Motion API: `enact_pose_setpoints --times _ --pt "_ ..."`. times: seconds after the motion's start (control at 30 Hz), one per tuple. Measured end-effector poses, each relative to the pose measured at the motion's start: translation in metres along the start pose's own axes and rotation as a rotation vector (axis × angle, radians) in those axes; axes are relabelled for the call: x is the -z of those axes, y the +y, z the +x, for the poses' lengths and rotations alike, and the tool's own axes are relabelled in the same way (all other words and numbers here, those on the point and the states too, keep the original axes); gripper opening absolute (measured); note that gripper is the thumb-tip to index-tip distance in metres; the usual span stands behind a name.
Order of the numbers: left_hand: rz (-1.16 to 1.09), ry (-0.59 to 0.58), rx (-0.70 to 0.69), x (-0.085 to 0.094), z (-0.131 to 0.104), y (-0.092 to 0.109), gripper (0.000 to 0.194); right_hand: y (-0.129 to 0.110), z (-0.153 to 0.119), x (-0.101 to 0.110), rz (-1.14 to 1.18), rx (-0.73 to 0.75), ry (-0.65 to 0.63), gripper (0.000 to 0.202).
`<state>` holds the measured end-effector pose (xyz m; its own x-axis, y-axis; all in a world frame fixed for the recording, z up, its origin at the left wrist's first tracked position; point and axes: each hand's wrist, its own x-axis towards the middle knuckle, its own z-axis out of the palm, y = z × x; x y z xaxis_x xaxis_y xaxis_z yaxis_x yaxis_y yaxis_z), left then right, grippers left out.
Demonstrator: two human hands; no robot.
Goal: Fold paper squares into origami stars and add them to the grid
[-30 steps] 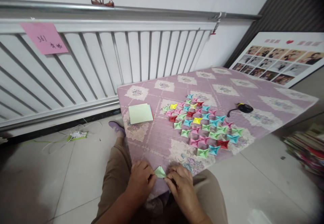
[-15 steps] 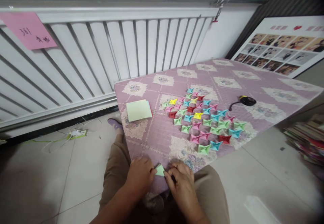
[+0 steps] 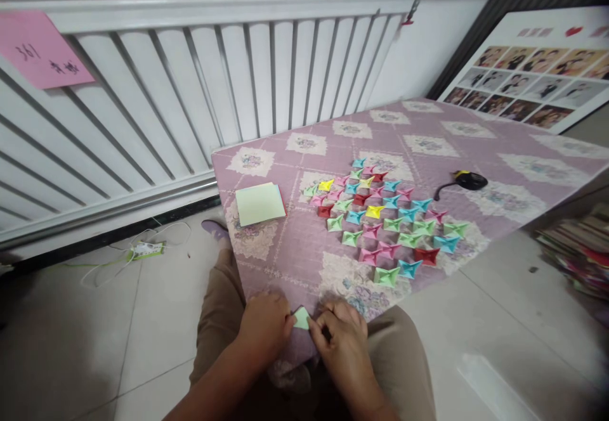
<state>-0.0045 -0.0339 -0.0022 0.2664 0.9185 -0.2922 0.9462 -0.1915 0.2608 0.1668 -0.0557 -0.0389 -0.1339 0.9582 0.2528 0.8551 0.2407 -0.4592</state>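
Between my hands, at the near corner of the table, is a small folded piece of pale green paper (image 3: 301, 318). My left hand (image 3: 268, 321) pinches its left edge with thumb and finger. The right edge is gripped by the thumb and forefinger of my right hand (image 3: 340, 332), whose other fingers curl on the cloth. Farther off, several folded paper pieces (image 3: 374, 212) in green, pink, blue, red and yellow stand in slanting rows. A stack of square paper sheets (image 3: 260, 205), pale green on top, lies to the left.
A purple flowered cloth covers the table (image 3: 280, 265). Toward the right lies a black object with a short cord (image 3: 470, 181). Behind the table is a white radiator (image 3: 280, 78), and a photo board (image 3: 528, 78) leans at the back right. A power strip (image 3: 146, 250) rests on the floor.
The view has tilted down slightly, shifting the background up. The folded green paper now looks like a neater diamond, with its upper edges closer together. Both hands keep their grip.
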Motion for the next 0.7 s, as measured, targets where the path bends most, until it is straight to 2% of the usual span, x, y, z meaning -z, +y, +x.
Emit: enact_pose_setpoints --times 0.23,0.43,0.57,0.7 --pt "0.015 -0.039 0.002 0.001 0.002 0.001 0.022 -0.004 0.003 0.001 -0.053 -0.01 0.002 0.022" --pt "-0.041 0.005 -0.002 -0.004 -0.001 -0.004 0.014 -0.002 0.001 -0.001 -0.032 -0.012 0.02 0.017" --pt "-0.067 0.09 -0.092 -0.012 -0.004 -0.007 0.014 -0.003 -0.002 0.0 -0.003 -0.026 0.018 0.01" --pt "-0.027 0.104 -0.244 -0.019 -0.004 -0.01 0.023 -0.005 -0.003 -0.001 -0.003 -0.029 0.008 0.011"
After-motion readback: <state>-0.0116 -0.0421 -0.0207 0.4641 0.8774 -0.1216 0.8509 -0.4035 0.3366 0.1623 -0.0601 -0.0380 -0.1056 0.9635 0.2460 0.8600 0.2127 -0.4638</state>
